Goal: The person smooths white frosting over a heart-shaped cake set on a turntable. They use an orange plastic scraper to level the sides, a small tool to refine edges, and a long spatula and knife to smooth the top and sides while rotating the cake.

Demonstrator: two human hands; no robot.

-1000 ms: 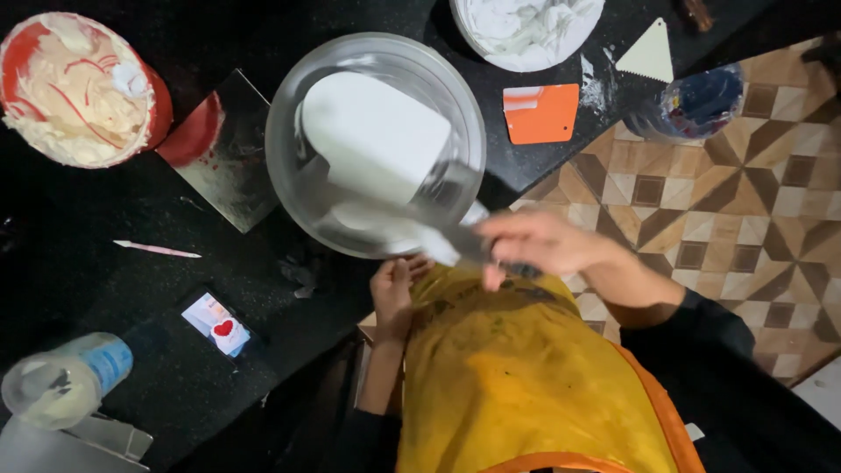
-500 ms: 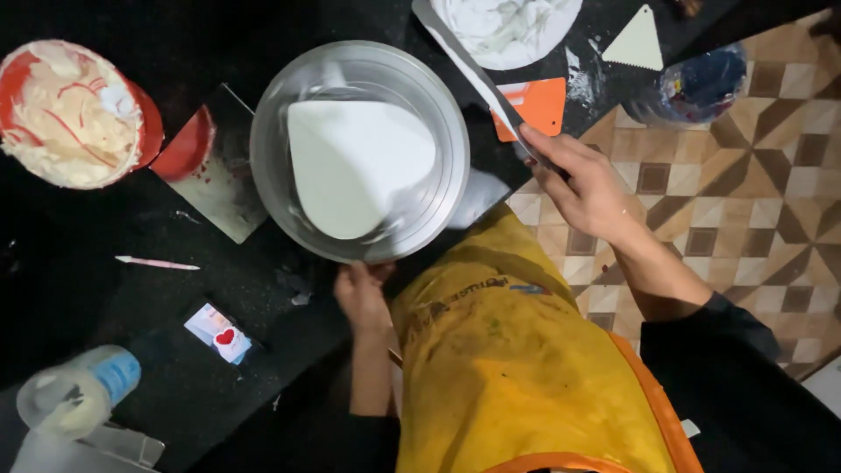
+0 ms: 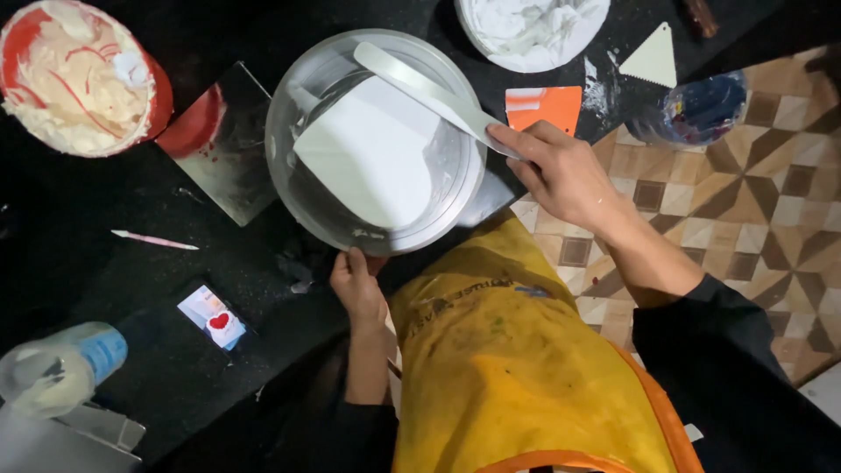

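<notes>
On the black worktop, we gripped a long spatula [image 3: 429,92] in our right hand [image 3: 561,171], its blade lying across the white heart-shaped cake [image 3: 372,149], while our left hand [image 3: 357,285] clasped the near rim of the turntable [image 3: 289,114].

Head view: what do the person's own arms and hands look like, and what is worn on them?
Both hands are bare, with no gloves or rings visible. The right hand has a bare forearm, with a dark sleeve pushed up toward the elbow. The left hand also shows a bare forearm; its upper arm is in shadow. A stained yellow apron with orange edging covers the front.
</notes>
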